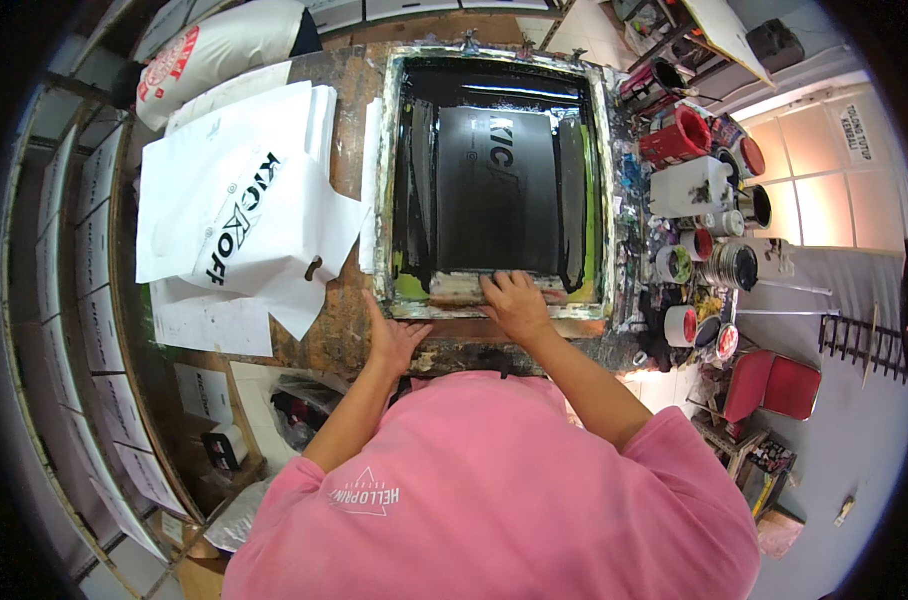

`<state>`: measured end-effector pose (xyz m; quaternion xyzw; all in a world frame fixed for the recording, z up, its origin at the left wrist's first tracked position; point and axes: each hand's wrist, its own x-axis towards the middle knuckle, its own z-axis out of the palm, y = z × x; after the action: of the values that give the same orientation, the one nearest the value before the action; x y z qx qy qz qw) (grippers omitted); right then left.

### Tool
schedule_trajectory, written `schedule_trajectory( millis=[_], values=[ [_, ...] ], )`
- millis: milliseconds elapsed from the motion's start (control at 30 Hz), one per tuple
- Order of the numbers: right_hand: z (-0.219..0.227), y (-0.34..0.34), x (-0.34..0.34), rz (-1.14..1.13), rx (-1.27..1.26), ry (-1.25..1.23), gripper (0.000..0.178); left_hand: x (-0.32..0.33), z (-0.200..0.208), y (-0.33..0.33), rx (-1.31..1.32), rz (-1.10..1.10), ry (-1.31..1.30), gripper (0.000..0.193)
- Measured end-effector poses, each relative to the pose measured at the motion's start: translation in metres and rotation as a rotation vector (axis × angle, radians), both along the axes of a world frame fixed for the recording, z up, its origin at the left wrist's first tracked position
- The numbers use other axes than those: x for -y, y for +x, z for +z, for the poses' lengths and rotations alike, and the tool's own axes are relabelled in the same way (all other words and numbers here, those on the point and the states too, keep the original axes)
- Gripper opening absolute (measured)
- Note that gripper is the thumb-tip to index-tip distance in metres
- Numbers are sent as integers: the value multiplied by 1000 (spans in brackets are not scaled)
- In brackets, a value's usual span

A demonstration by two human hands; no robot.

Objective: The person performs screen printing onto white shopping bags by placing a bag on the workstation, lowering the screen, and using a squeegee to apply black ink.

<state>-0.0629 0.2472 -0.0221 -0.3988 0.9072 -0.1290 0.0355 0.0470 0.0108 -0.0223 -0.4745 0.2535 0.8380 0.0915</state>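
A screen-printing frame (pixel 382 200) lies on the worktable, its mesh smeared with black ink around a dark rectangular print area (pixel 494 215). Across the near end of the mesh is an ink-stained squeegee (pixel 454 284), with the fingers of my right hand (pixel 519 308) closed over its top edge. My left hand (pixel 394 338) rests at the frame's near left corner, fingers and thumb spread apart and holding nothing. To the left is a loose stack of white bags (pixel 189 210) with black lettering; one has a cut-out handle hole.
Ink tubs and cans crowd the table's right side, among them a red tub (pixel 674 140) and a white jug (pixel 689 188). A drying rack (pixel 99 290) with printed white sheets stands at the far left. A red chair (pixel 769 385) is at the right.
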Motion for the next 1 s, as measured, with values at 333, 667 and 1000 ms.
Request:
schedule_trajectory(
  millis=[333,667,1000],
  values=[
    [-15,-228,73,-40,-203,-143,41,-2,5,-2,52,-47,-50,126],
    [17,-371,95,22,-42,-21,45,-8,18,6,20,-23,-118,116],
    [16,-208,60,-54,-139,-12,33,-4,49,13,-140,-57,-142,117]
  ],
)
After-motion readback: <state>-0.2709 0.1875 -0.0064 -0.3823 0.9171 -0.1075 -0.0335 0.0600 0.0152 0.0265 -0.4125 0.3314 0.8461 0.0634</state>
